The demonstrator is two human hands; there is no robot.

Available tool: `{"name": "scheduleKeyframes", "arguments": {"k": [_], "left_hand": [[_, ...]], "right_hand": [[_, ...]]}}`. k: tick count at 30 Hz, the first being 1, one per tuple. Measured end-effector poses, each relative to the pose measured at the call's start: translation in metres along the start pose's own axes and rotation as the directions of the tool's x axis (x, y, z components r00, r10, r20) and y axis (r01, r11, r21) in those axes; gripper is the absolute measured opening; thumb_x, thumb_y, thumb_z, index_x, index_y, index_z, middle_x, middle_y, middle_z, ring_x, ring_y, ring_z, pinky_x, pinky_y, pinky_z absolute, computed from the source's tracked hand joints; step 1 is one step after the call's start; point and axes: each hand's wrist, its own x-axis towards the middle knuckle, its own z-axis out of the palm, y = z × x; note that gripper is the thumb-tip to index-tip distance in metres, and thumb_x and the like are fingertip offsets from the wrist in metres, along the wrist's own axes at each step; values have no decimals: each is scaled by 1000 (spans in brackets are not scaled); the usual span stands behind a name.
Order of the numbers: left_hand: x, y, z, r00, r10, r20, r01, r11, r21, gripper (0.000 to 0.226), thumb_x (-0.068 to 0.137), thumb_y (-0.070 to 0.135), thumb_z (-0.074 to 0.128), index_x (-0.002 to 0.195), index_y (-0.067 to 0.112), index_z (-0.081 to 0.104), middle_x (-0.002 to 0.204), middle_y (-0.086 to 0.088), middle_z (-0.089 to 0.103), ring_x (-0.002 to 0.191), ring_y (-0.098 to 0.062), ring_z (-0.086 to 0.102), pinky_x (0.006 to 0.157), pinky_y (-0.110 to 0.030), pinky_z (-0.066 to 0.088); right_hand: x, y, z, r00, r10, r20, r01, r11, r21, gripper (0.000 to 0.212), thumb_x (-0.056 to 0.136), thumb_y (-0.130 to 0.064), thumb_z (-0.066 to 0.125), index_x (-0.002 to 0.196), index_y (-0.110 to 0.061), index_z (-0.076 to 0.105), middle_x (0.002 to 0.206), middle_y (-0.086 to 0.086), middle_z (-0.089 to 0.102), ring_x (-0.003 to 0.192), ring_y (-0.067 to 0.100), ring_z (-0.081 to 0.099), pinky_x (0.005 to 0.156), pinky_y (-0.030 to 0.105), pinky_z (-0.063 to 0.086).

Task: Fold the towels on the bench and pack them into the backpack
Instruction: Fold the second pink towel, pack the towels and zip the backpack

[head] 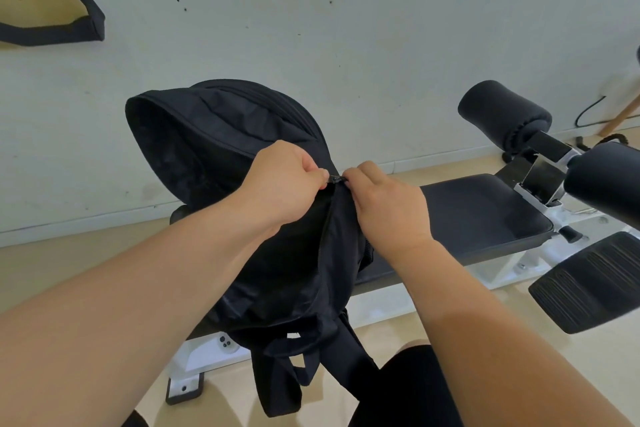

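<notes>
- Fingers (313,172) of the left hand (287,180) are curled tight and pinch the little zip pull (335,179).
- Fingers of the right hand (388,204) are curled too. They pinch the black cloth of the backpack (277,270) just beside the pull.
- Both hands meet at the same spot, almost touching, high on the side of the bag that faces the person.
- The backpack stands on the bench (485,208), near its left end, with its straps (277,381) hanging down over the front edge.
- No towels show on the bench pad. The bag looks fat and full, so I think the towels are folded and packed inside, but I cannot see into it.
- The zip line (323,239) below the hands looks closed.
- The big top flap (166,135) gapes open past the hands, toward the wall.
- I think what is left is to pull the zip along and close the bag.
</notes>
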Motion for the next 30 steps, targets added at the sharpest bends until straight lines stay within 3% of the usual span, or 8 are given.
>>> {"name": "scheduleKeyframes", "arguments": {"k": [6, 10, 15, 20, 22, 25, 28, 30], "left_hand": [[-1, 8, -2, 1000, -5, -20, 4, 999, -53, 24, 93, 22, 65, 77, 8, 74, 79, -14, 72, 81, -26, 68, 78, -38, 55], [-7, 3, 6, 999, -45, 13, 46, 996, -78, 25, 98, 22, 54, 82, 12, 70, 81, -1, 74, 80, -14, 67, 74, -28, 51], [-15, -4, 26, 996, -38, -80, 28, 992, -125, 22, 98, 28, 51, 82, 17, 63, 85, -2, 70, 75, -28, 66, 74, -49, 58], [-26, -12, 43, 972, -99, -212, 33, 955, -294, 26, 100, 25, 49, 77, 16, 56, 78, -5, 63, 72, -31, 65, 73, -52, 55], [-26, -16, 44, 964, -89, -250, 9, 952, -305, 26, 101, 23, 47, 76, 19, 52, 76, 0, 59, 69, -23, 60, 68, -46, 52], [-27, -16, 40, 959, 23, -282, -76, 981, -180, 24, 102, 20, 47, 78, 16, 52, 69, 6, 51, 63, -9, 46, 62, -29, 39], [-26, -18, 27, 949, 130, -288, -146, 989, -34, 22, 102, 20, 50, 84, 10, 58, 71, 5, 54, 65, -9, 49, 60, -22, 38], [-22, -18, 16, 947, 146, -287, -146, 989, 22, 22, 101, 22, 52, 83, 11, 60, 72, 4, 57, 68, -9, 51, 60, -21, 37]], "right_hand": [[7, 3, -2, 999, 23, -28, -21, 997, 73, 4, 92, -15, 66, 90, -15, 63, 81, -1, 55, 47, 22, 37, 38, 26, 27], [1, -8, 1, 995, 103, -14, -100, 985, 139, 30, 101, -32, 38, 89, -13, 59, 84, -1, 54, 42, 25, 42, 37, 28, 33], [-10, -27, -1, 956, 288, 54, -293, 931, 218, 24, 104, -32, 38, 88, -17, 47, 82, -7, 45, 50, 23, 37, 48, 30, 25], [-11, -50, 2, 860, 508, 51, -502, 823, 267, 27, 101, -32, 40, 78, -18, 37, 75, -6, 43, 59, 22, 39, 51, 32, 22], [-10, -53, 4, 868, 495, -29, -470, 841, 269, 26, 98, -33, 41, 77, -16, 43, 78, -3, 47, 60, 22, 38, 50, 30, 25], [-8, -51, 6, 888, 452, -82, -421, 873, 248, 28, 94, -33, 41, 77, -13, 51, 80, 0, 51, 59, 21, 37, 46, 25, 23], [-9, -43, 6, 915, 390, -98, -369, 911, 183, 25, 93, -31, 44, 78, -14, 52, 79, 1, 49, 59, 20, 33, 45, 21, 9], [-9, -35, 4, 936, 338, -99, -325, 937, 127, 26, 96, -32, 43, 79, -14, 53, 80, 0, 49, 60, 21, 36, 45, 22, 10]]}}
